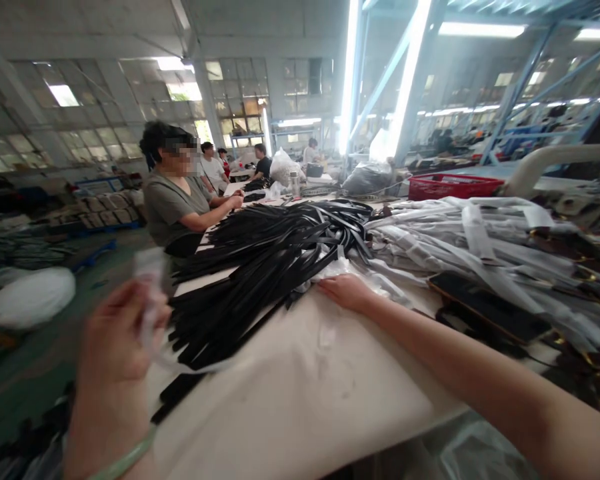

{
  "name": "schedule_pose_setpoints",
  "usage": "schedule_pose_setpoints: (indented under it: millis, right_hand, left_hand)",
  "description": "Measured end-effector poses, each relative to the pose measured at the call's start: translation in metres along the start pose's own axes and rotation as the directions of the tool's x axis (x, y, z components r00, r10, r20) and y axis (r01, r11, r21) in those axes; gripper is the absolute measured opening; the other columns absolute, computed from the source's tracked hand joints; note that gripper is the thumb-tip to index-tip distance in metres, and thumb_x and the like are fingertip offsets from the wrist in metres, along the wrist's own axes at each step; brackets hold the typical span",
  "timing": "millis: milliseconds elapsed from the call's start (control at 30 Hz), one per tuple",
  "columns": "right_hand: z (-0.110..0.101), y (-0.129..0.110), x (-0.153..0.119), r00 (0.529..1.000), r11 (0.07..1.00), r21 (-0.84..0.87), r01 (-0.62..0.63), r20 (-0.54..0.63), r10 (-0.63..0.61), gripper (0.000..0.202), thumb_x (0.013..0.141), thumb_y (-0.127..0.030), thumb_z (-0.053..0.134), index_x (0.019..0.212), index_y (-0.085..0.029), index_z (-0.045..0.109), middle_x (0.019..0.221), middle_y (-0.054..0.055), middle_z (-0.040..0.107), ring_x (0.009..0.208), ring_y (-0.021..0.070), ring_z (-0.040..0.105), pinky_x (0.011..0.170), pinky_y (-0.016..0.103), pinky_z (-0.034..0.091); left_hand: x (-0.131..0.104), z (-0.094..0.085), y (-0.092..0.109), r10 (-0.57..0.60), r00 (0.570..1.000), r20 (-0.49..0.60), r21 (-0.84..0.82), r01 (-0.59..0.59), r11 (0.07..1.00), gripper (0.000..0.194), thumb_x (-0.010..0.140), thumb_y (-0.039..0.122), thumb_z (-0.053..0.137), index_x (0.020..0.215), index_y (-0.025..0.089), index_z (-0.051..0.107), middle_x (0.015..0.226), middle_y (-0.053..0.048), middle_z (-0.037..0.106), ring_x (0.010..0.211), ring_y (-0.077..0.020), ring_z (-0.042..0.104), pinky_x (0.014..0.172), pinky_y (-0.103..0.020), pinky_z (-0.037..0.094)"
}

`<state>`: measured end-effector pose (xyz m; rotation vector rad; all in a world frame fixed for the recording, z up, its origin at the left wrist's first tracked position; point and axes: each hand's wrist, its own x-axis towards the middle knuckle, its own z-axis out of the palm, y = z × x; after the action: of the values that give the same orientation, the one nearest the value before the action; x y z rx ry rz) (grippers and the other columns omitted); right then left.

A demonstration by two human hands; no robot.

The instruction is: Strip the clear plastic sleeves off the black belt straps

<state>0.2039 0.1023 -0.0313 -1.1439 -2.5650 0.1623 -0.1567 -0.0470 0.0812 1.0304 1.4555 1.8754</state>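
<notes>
Raised at the left, my left hand [123, 327] is closed in a pinch on a translucent white plastic strip [151, 267]; its tail trails right over the table, and motion blurs it. My right hand [347, 291] reaches forward, fingers stretched out and lying against crumpled clear plastic [375, 280] at the edge of the strap pile. Its fingertips are partly lost in the plastic. A thick heap of black straps [260, 267] fans across the table between both hands. Several straps wrapped in white plastic [440, 233] lie to the right.
The pale table [300, 393] spans the front. A dark flat piece [485, 303] lies by my right forearm, and a red basket [453, 187] stands behind the wrapped straps. Across the table's left side a person [173, 200] handles black straps. A white sack [33, 297] sits on the floor.
</notes>
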Motion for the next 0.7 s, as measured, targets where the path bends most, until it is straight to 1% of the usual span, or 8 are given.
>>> schedule_pose_setpoints:
  millis: [100, 167, 267, 367, 400, 467, 567, 700]
  right_hand:
    - [-0.005, -0.011, -0.008, 0.997, 0.997, 0.055, 0.058, -0.051, -0.056, 0.038, 0.097, -0.039, 0.040, 0.093, -0.016, 0.071, 0.086, 0.011, 0.070, 0.080, 0.0213, 0.064, 0.074, 0.029, 0.044]
    - [-0.010, -0.019, -0.012, 0.992, 0.992, 0.084, 0.095, -0.088, -0.088, 0.041, 0.097, -0.043, 0.040, 0.087, -0.016, 0.071, 0.080, 0.011, 0.069, 0.077, 0.0205, 0.064, 0.072, 0.028, 0.045]
    - [-0.016, -0.038, -0.013, 0.986, 0.945, 0.306, 0.116, -0.148, -0.073, 0.049, 0.098, -0.050, 0.035, 0.089, -0.017, 0.070, 0.080, 0.011, 0.069, 0.077, 0.0199, 0.064, 0.070, 0.029, 0.047]
    - [-0.013, -0.062, -0.009, 0.998, 0.541, 0.839, 0.057, -0.055, -0.021, 0.053, 0.091, -0.061, 0.044, 0.107, -0.016, 0.065, 0.089, 0.010, 0.069, 0.078, 0.0199, 0.066, 0.068, 0.031, 0.052]
    - [-0.010, -0.070, -0.008, 1.000, 0.361, 0.932, 0.016, -0.005, -0.030, 0.056, 0.084, -0.063, 0.055, 0.112, -0.015, 0.062, 0.090, 0.009, 0.069, 0.077, 0.0197, 0.067, 0.067, 0.031, 0.054]
    - [-0.004, -0.080, -0.006, 0.997, 0.196, 0.979, -0.052, 0.062, -0.045, 0.060, 0.068, -0.060, 0.074, 0.106, -0.014, 0.065, 0.081, 0.005, 0.068, 0.069, 0.0170, 0.065, 0.061, 0.028, 0.053]
    - [0.003, -0.084, -0.006, 0.992, 0.232, 0.964, -0.129, 0.126, 0.026, 0.044, 0.064, -0.054, 0.078, 0.073, -0.012, 0.068, 0.056, 0.000, 0.061, 0.050, 0.0107, 0.057, 0.049, 0.021, 0.047]
    - [0.004, -0.082, -0.011, 0.975, 0.332, 0.917, -0.222, 0.212, 0.068, 0.041, 0.068, -0.053, 0.075, 0.062, -0.014, 0.062, 0.048, -0.001, 0.057, 0.042, 0.0087, 0.051, 0.040, 0.018, 0.041]
  left_hand:
    - [-0.016, 0.043, -0.008, -0.256, 0.906, 0.337, 0.015, 0.267, 0.964, 0.032, 0.051, 0.033, 0.084, 0.071, 0.016, 0.065, 0.051, 0.005, 0.055, 0.044, -0.0056, 0.044, 0.042, -0.016, 0.035]
    - [-0.030, 0.064, -0.017, -0.278, 0.824, 0.494, 0.087, 0.271, 0.959, 0.031, 0.056, 0.037, 0.082, 0.064, 0.015, 0.063, 0.049, 0.005, 0.052, 0.043, -0.0046, 0.041, 0.041, -0.016, 0.029]
    - [-0.046, 0.082, -0.032, -0.254, 0.771, 0.584, 0.131, 0.219, 0.967, 0.035, 0.060, 0.039, 0.079, 0.056, 0.015, 0.055, 0.047, 0.006, 0.049, 0.042, -0.0043, 0.036, 0.042, -0.018, 0.026]
    - [-0.056, 0.093, -0.045, -0.282, 0.738, 0.613, 0.197, 0.202, 0.959, 0.035, 0.061, 0.040, 0.077, 0.056, 0.016, 0.052, 0.048, 0.005, 0.050, 0.042, -0.0055, 0.037, 0.043, -0.019, 0.026]
    - [-0.058, 0.096, -0.050, -0.303, 0.727, 0.617, 0.234, 0.198, 0.952, 0.034, 0.062, 0.040, 0.076, 0.057, 0.015, 0.053, 0.049, 0.005, 0.051, 0.043, -0.0059, 0.037, 0.043, -0.020, 0.026]
    - [-0.062, 0.103, -0.058, -0.348, 0.698, 0.626, 0.313, 0.184, 0.932, 0.032, 0.064, 0.038, 0.074, 0.056, 0.016, 0.051, 0.049, 0.005, 0.049, 0.044, -0.0066, 0.037, 0.044, -0.020, 0.026]
    - [-0.066, 0.111, -0.067, -0.405, 0.650, 0.643, 0.420, 0.142, 0.896, 0.032, 0.064, 0.035, 0.071, 0.054, 0.018, 0.045, 0.046, 0.007, 0.044, 0.044, -0.0068, 0.034, 0.045, -0.021, 0.025]
    - [-0.066, 0.116, -0.074, -0.352, 0.669, 0.655, 0.488, -0.019, 0.872, 0.029, 0.066, 0.034, 0.072, 0.057, 0.017, 0.051, 0.052, 0.004, 0.048, 0.051, -0.0098, 0.042, 0.048, -0.022, 0.029]
